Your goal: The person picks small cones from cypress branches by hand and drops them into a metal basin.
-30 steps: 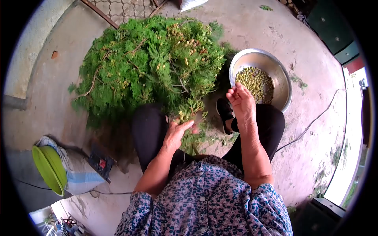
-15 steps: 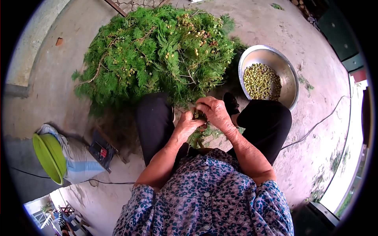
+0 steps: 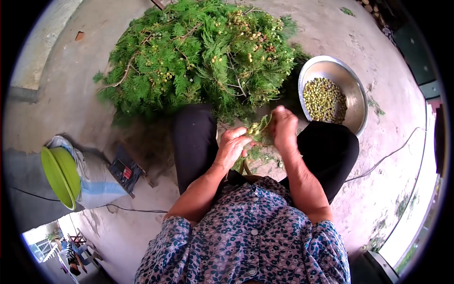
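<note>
My left hand is closed around a small evergreen sprig with pale yellow-green seed cones on it. To its right, my right hand is curled shut beside the sprig's leafy end; whatever its fingers grip is hidden. Just ahead of both hands lies a large heap of green evergreen branches, dotted with cones. A metal basin stands beyond my right knee, with many picked green cones in its bottom.
At left, a lime-green plastic basin rests against a white and blue sack, near a dark panel. A black cable crosses the concrete floor at right. Loose green bits lie between my feet.
My hands have moved apart: the right one has drawn away to the right and the sprig now shows between them. The whole view has shifted slightly.
</note>
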`<state>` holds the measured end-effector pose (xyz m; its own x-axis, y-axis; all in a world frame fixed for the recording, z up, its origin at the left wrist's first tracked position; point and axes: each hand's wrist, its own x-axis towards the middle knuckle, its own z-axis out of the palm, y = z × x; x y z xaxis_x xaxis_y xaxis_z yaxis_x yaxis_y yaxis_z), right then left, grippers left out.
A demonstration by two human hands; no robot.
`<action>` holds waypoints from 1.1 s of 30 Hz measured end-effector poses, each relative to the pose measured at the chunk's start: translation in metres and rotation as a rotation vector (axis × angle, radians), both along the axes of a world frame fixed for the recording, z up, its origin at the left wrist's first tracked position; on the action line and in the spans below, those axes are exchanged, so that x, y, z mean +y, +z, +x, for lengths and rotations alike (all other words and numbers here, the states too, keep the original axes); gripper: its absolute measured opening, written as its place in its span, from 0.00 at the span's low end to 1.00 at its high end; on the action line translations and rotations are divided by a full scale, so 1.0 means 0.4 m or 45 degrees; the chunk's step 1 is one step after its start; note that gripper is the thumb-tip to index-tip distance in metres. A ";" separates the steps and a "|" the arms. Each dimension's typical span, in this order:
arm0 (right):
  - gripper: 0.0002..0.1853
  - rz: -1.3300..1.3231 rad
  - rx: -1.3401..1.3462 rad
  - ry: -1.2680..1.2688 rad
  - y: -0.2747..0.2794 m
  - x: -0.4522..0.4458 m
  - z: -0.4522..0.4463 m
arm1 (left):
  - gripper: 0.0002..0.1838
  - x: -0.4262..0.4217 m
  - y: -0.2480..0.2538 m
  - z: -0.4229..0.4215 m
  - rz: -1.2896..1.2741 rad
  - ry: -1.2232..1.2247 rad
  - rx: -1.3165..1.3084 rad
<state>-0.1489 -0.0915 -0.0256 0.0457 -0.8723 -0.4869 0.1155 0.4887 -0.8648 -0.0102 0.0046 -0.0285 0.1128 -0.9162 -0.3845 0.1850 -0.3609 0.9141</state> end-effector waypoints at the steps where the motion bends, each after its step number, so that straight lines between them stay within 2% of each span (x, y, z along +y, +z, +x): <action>1: 0.12 -0.005 -0.123 -0.065 -0.036 -0.032 -0.036 | 0.06 0.008 0.021 -0.003 0.014 -0.006 -0.036; 2: 0.11 -0.016 -0.253 -0.134 -0.073 -0.066 -0.072 | 0.06 0.007 0.041 -0.003 0.024 -0.017 -0.079; 4: 0.05 -0.092 -0.380 0.003 -0.017 -0.068 -0.060 | 0.07 0.003 0.035 0.003 0.003 0.013 -0.056; 7: 0.02 -0.077 -0.690 0.010 0.039 -0.050 -0.027 | 0.07 -0.011 0.031 0.002 -0.006 0.041 -0.034; 8: 0.02 -0.074 -0.691 0.011 0.040 -0.046 -0.028 | 0.07 -0.010 0.030 -0.003 -0.021 0.053 -0.068; 10: 0.03 -0.125 -0.631 0.263 0.039 -0.035 -0.039 | 0.07 -0.006 0.029 -0.008 -0.028 0.055 -0.104; 12: 0.06 -0.169 -0.454 0.489 0.050 -0.022 -0.044 | 0.06 -0.010 0.028 -0.009 -0.046 0.014 -0.227; 14: 0.10 -0.370 -0.028 0.713 0.066 -0.001 -0.026 | 0.05 -0.009 0.027 -0.009 -0.050 -0.028 -0.320; 15: 0.13 -0.656 0.289 0.820 0.050 0.003 -0.020 | 0.05 -0.008 0.026 -0.009 -0.049 -0.063 -0.413; 18: 0.13 -1.060 0.427 0.808 -0.004 0.013 -0.008 | 0.04 -0.004 0.024 -0.016 -0.097 -0.141 -0.557; 22: 0.11 -0.966 0.410 0.972 0.007 0.016 -0.013 | 0.07 -0.006 0.035 -0.023 -0.074 -0.112 -0.500; 24: 0.09 -1.009 0.383 0.899 -0.005 0.023 -0.006 | 0.08 -0.009 0.034 -0.020 -0.055 -0.092 -0.459; 26: 0.10 -0.995 0.463 0.714 -0.013 0.038 0.005 | 0.10 -0.008 0.028 -0.013 -0.033 -0.075 -0.418; 27: 0.12 -0.944 0.621 0.710 -0.020 0.043 0.010 | 0.11 -0.006 0.025 -0.007 -0.019 -0.060 -0.375; 28: 0.12 -0.943 0.622 0.711 -0.022 0.042 0.009 | 0.12 -0.003 0.023 -0.004 -0.003 -0.044 -0.331; 30: 0.16 -0.305 0.303 0.670 -0.019 0.044 0.008 | 0.14 -0.001 0.020 -0.001 0.006 -0.028 -0.281; 31: 0.21 -0.159 0.074 0.549 -0.008 0.052 0.012 | 0.14 0.000 0.015 0.005 -0.035 -0.064 -0.248; 32: 0.21 0.203 -0.179 0.430 -0.019 0.035 -0.002 | 0.14 0.002 0.008 0.006 -0.077 -0.100 -0.214; 33: 0.20 0.231 -0.331 0.390 -0.021 0.022 -0.014 | 0.12 0.004 0.008 0.001 -0.047 -0.075 -0.138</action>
<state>-0.1545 -0.0826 -0.0339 0.4303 -0.7008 -0.5690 0.1437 0.6755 -0.7232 -0.0097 0.0062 -0.0252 0.0977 -0.9357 -0.3391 0.0640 -0.3341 0.9403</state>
